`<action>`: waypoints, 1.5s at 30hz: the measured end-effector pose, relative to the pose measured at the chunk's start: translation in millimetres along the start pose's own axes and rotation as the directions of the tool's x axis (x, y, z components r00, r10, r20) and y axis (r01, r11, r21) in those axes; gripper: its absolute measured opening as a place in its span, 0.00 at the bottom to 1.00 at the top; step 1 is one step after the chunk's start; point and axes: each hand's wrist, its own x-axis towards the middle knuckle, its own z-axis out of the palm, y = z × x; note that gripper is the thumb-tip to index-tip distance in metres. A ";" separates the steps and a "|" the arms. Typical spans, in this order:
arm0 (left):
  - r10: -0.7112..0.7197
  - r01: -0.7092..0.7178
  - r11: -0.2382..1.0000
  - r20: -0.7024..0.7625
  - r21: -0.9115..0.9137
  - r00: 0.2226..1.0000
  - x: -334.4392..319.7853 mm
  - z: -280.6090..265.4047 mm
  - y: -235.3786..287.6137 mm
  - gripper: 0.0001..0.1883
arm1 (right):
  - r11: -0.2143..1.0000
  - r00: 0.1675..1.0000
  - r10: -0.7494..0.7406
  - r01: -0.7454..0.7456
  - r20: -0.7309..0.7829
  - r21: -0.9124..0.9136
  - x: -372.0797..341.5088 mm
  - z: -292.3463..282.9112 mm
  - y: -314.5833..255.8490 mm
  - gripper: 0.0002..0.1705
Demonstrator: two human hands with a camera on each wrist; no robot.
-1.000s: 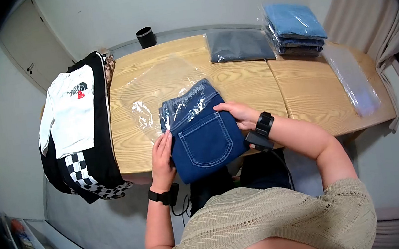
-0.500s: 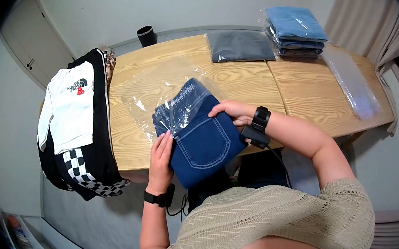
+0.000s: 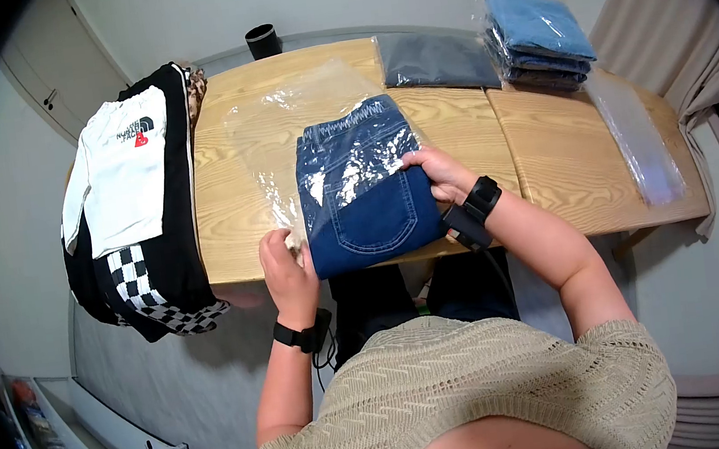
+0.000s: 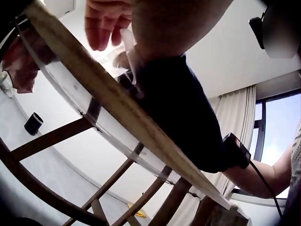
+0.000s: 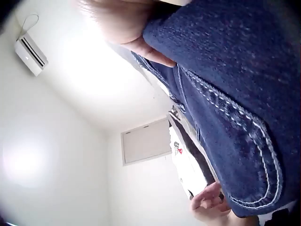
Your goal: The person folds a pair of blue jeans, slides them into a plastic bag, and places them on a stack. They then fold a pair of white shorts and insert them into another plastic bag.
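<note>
Folded dark blue jeans (image 3: pixel 376 218) lie near the table's front edge, back pocket facing up. Their waistband end is inside a clear plastic bag (image 3: pixel 260 143), whose open edge runs slantwise across the pocket; the lower part is outside it. My right hand (image 3: pixel 444 176) grips the right side of the jeans, thumb on top, and the right wrist view has the denim (image 5: pixel 235 89) close up. At the lower left corner, my left hand (image 3: pixel 289 279) has its fingers curled and pinches the bag's edge; in the left wrist view, clear film (image 4: pixel 130 54) shows between thumb and fingers.
On the left hang black garments with a white printed top (image 3: pixel 130 175) over them. A dark bagged garment (image 3: pixel 434 61) and a stack of bagged jeans (image 3: pixel 537 31) stand at the back right. Flat clear bags (image 3: pixel 638 139) lie on the right of the wooden table (image 3: pixel 540 177).
The jeans have straightened and moved away from me, further onto the table, with more of them under the film. My left hand has shifted from the jeans' top to the bag's edge.
</note>
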 end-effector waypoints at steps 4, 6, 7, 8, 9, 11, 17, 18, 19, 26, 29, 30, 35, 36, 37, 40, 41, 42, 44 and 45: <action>-0.284 0.273 0.959 0.280 0.080 0.917 1.5 -6.9 -0.8 0.09 | 0.962 0.973 0.230 -0.231 0.024 0.144 11.4 -13.0 -3.9 0.12; -0.082 0.079 0.997 0.162 0.021 0.983 -1.4 -5.1 -5.8 0.07 | 0.968 0.977 0.209 -0.212 0.039 0.137 21.3 -18.8 -1.7 0.12; -0.084 0.081 0.996 0.158 0.024 0.984 -2.1 -6.0 -5.5 0.07 | 0.972 0.981 0.187 -0.193 0.056 0.131 25.8 -20.0 -1.3 0.12; -0.113 0.111 0.994 0.161 0.023 0.980 -2.8 -7.4 -4.8 0.07 | 0.972 0.980 0.188 -0.195 0.062 0.129 30.7 -21.0 -1.2 0.12; -0.142 0.140 0.990 0.165 0.023 0.976 -3.5 -8.6 -3.9 0.08 | 0.962 0.976 0.210 -0.217 0.059 0.164 30.6 -13.5 -3.3 0.12; -0.128 0.126 0.992 0.133 0.023 0.983 -4.3 -9.6 -1.4 0.08 | 0.950 0.971 0.233 -0.240 0.059 0.201 27.9 -0.3 -5.1 0.12; -0.191 0.187 0.981 0.097 0.045 0.977 -8.9 -11.4 9.2 0.08 | 0.981 0.993 0.061 -0.041 -0.100 0.190 24.4 12.2 3.6 0.14; -0.228 0.226 0.974 0.106 0.026 0.968 -9.6 -11.4 11.7 0.08 | 0.982 0.994 0.022 -0.001 -0.109 0.188 20.3 17.2 3.4 0.14; -0.225 0.224 0.974 0.111 0.026 0.968 -9.8 -11.4 15.2 0.08 | 0.982 0.993 -0.017 0.039 -0.117 0.185 17.6 19.5 3.8 0.14; -0.154 0.161 0.982 0.076 -0.100 0.985 -16.4 -3.4 30.6 0.06 | 0.992 0.973 -0.031 0.058 -0.229 0.113 38.9 9.7 13.9 0.14; -0.160 0.170 0.978 0.090 -0.120 0.983 -14.6 -1.1 39.8 0.04 | 0.985 0.953 -0.152 0.168 -0.263 0.042 57.0 -2.0 22.2 0.14; -0.146 0.157 0.978 0.085 -0.138 0.986 -14.4 0.4 42.0 0.04 | 0.977 0.956 -0.180 0.200 -0.232 0.068 55.5 -1.6 22.3 0.14; -0.114 0.130 0.977 0.102 -0.166 0.988 -14.1 9.0 51.5 0.03 | 0.946 0.878 -0.314 0.323 -0.362 -0.039 56.9 3.9 28.9 0.10; -0.107 0.126 0.975 0.109 -0.183 0.988 -13.5 9.8 54.2 0.03 | 0.932 0.867 -0.349 0.360 -0.354 -0.039 52.0 7.1 28.7 0.10; -0.106 0.125 0.975 0.110 -0.184 0.988 -14.1 11.9 55.6 0.03 | 0.917 0.856 -0.384 0.396 -0.347 -0.038 48.7 9.7 28.3 0.10; -0.050 0.072 0.974 0.105 -0.213 0.993 -15.2 17.0 60.1 0.04 | 0.894 0.823 -0.424 0.446 -0.378 -0.032 58.3 6.7 33.6 0.11; -0.050 0.072 0.974 0.107 -0.213 0.993 -14.3 18.0 62.9 0.04 | 0.895 0.823 -0.423 0.446 -0.379 -0.031 58.9 4.4 35.4 0.11; -0.041 0.066 0.970 0.110 -0.232 0.993 -13.4 19.0 65.8 0.04 | 0.887 0.803 -0.437 0.459 -0.404 -0.046 48.0 14.9 30.6 0.11; -0.033 0.067 0.963 0.133 -0.262 0.991 -14.0 21.4 69.9 0.04 | 0.880 0.784 -0.449 0.470 -0.430 -0.061 42.9 20.8 29.4 0.12; -0.034 0.068 0.963 0.135 -0.261 0.990 -13.9 22.2 72.6 0.04 | 0.872 0.766 -0.460 0.485 -0.449 -0.065 45.2 19.8 30.2 0.12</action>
